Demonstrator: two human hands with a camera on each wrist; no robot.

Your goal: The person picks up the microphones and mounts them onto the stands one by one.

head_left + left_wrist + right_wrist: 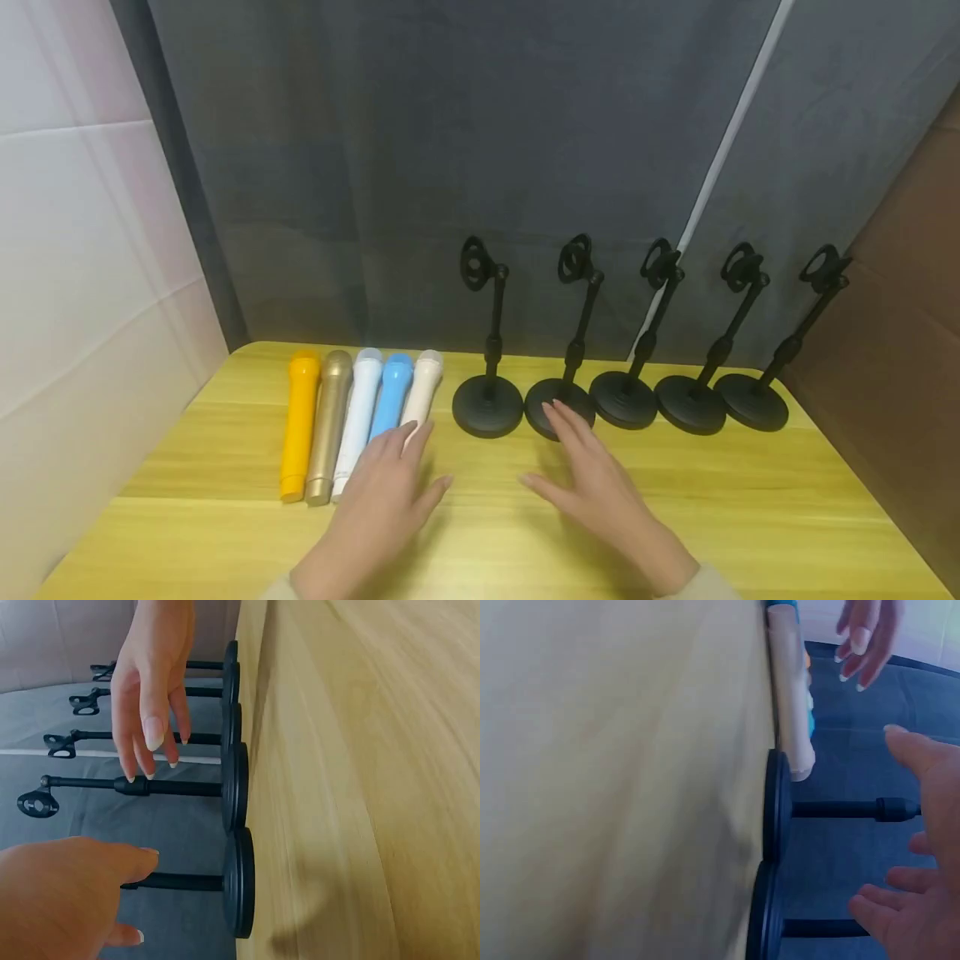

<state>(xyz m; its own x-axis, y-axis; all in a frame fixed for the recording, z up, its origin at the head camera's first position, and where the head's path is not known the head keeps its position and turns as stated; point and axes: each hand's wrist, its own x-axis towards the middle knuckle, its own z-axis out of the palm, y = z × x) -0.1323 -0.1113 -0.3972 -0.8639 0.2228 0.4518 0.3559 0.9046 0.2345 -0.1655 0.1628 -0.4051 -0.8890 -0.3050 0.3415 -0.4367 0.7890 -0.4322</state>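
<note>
My left hand [378, 492], fingers extended and holding nothing, hovers over the table just in front of a row of toy-like microphones. From left to right lie a yellow microphone [301, 429], a gold one [330, 425], a white one [358, 417], a light blue one [392, 392] and a cream one [423, 385]; the hand hides the lower ends of the last two. My right hand [600, 492] is likewise raised and empty, its fingertips overlapping the base of the second black microphone stand [536, 408] in the head view. The leftmost stand [487, 417] stands between both hands' reach.
Three more black stands, a third [624, 408], a fourth [690, 412] and a fifth [752, 408], line the right rear, clips upward. Behind the wooden table [480, 550] hangs a grey curtain [450, 167]. A white cloth [97, 250] borders the left, a brown panel [892, 350] the right.
</note>
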